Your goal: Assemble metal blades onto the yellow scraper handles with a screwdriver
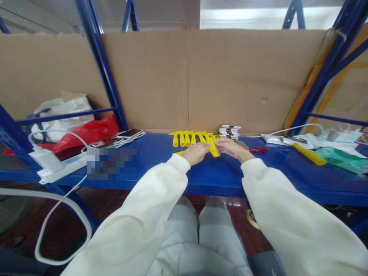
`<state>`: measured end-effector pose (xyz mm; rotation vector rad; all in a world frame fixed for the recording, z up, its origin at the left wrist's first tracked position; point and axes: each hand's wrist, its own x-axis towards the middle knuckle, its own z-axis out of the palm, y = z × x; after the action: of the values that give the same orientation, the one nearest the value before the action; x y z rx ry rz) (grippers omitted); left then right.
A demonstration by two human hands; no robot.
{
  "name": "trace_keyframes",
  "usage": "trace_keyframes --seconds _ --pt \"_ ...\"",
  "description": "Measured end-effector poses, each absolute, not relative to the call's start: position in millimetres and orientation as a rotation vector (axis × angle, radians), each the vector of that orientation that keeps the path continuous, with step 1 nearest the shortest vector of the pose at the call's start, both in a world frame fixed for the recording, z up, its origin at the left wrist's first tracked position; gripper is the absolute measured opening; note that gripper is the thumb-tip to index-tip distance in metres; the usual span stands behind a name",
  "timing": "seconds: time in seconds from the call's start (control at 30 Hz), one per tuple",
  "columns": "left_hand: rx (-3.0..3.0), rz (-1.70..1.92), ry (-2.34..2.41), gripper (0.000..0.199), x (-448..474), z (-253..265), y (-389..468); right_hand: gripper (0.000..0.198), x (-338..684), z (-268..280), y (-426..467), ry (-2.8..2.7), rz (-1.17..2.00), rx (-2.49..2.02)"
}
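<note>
My left hand (196, 153) is closed round the handle of a yellow scraper (213, 148), its T-shaped head turned to the right. A thin silvery strip shows along the head's right edge. At that edge are the fingertips of my right hand (230, 148), pinched against the head; whether they also hold something small is hidden. Behind my hands, several more yellow scrapers (182, 138) lie side by side, handle ends toward me. A stack of small white-and-dark packets (229, 132) stands just behind my right hand.
Right of my right hand lies a red-handled tool (258, 150). Farther right are a yellow tube-like handle (309, 154) and a green packet (342, 159). A phone (132, 133), cables, a white power strip (62, 168) and a red bag (87, 134) occupy the left. Cardboard (218, 80) walls the back.
</note>
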<state>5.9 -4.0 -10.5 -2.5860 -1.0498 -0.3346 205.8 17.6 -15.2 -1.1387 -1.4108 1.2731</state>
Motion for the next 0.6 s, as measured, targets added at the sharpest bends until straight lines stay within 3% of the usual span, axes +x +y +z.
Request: trace_keyframes --seconds 0.43,0.5,0.6 --pt "-2.600 -0.272 -1.065 0.050 7 -10 -11 0.018 210 -20 24 -1.484 1.235 -1.200" --pt "-2.610 -0.276 -1.088 0.049 6 -9 -11 0.016 217 -16 27 -1.497 1.082 -1.309" --pt "-2.619 -0.290 -1.111 0.048 5 -9 -11 0.014 239 -9 32 -1.427 0.504 -1.633"
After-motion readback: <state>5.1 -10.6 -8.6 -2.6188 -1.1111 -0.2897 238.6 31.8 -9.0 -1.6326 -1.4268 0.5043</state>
